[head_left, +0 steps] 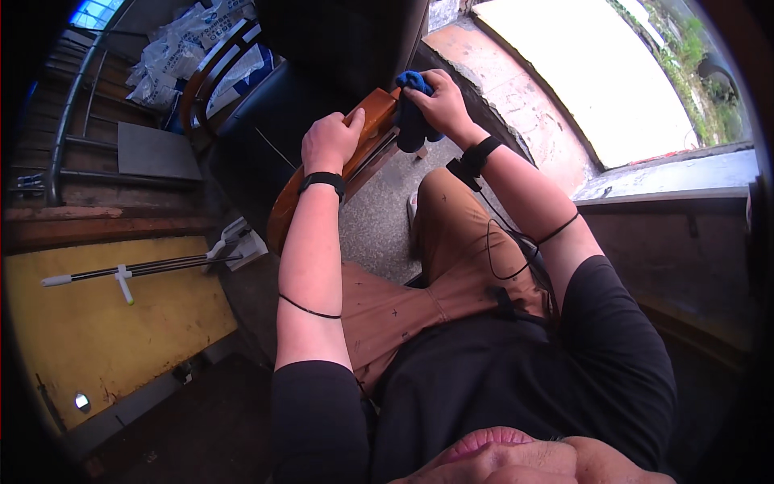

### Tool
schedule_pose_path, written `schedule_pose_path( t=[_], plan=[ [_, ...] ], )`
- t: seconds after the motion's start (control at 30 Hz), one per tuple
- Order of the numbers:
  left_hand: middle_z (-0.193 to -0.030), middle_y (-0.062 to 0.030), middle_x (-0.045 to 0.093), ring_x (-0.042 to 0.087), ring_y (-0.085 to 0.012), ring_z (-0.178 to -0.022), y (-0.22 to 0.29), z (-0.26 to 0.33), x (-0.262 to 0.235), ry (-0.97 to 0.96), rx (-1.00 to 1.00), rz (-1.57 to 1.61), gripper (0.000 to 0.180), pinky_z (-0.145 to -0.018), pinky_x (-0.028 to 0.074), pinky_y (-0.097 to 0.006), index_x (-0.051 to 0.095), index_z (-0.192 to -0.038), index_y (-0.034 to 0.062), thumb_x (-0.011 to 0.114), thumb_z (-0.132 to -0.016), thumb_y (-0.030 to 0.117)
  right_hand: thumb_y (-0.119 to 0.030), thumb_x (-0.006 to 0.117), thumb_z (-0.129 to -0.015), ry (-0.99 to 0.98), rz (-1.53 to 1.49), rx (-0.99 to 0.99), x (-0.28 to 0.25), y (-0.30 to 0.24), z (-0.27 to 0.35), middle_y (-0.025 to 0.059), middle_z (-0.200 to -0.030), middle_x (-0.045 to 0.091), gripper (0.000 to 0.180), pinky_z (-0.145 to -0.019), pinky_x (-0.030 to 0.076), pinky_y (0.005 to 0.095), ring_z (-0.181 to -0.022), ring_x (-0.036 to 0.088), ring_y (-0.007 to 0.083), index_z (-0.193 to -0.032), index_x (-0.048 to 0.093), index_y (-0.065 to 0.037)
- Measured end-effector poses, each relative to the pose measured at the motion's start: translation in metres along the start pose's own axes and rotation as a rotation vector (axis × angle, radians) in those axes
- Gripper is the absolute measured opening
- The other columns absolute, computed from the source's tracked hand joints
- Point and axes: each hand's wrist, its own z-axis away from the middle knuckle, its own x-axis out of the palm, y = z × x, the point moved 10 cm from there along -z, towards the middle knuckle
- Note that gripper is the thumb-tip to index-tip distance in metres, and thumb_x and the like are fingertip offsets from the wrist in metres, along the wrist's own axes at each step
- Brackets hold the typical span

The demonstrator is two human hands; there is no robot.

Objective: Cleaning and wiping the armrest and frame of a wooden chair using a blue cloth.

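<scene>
A black chair (258, 113) with curved brown wooden arms stands before me. My left hand (330, 143) grips the near wooden armrest (376, 115), its thumb lying along the top and the other fingers curled over the far side, mostly out of sight. Beside the armrest's far end, my right hand (439, 101) is closed on a dark blue cloth (413, 125). Part of the cloth bunches up above the fingers, and the rest hangs down against the armrest's side.
A long-handled broom or dustpan (153, 270) lies over a yellow board (113, 323) at the left. White plastic bags (189, 52) sit at the back left near a metal rail (60, 129). A bright opening with a sill (669, 173) is at the right.
</scene>
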Motion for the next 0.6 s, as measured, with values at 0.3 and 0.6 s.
schedule_pose_path(
  t=[0.3, 0.6],
  plan=[
    [-0.094, -0.0219, 0.075, 0.072, -0.0405, -0.091, 0.004, 0.000, -0.004, 0.081, 0.054, 0.007, 0.057, -0.082, 0.058, -0.048, 0.076, -0.090, 0.0052, 0.052, -0.100, 0.056, -0.027, 0.073, -0.089, -0.318, 0.062, -0.028, 0.030, -0.029, -0.010, 0.0199, -0.096, 0.072, 0.032, -0.083, 0.056, 0.0404, -0.089, 0.072, 0.0351, -0.110, 0.074, -0.003],
    [-0.099, -0.0223, 0.074, 0.070, -0.0424, -0.097, 0.006, 0.000, -0.004, 0.044, 0.031, -0.024, 0.057, -0.086, 0.056, -0.049, 0.076, -0.096, 0.0060, 0.050, -0.101, 0.057, -0.024, 0.073, -0.091, -0.337, -0.088, 0.062, 0.002, 0.016, -0.005, 0.0119, -0.095, 0.076, 0.033, -0.085, 0.058, 0.0364, -0.088, 0.074, 0.0217, -0.117, 0.071, -0.003]
  ],
)
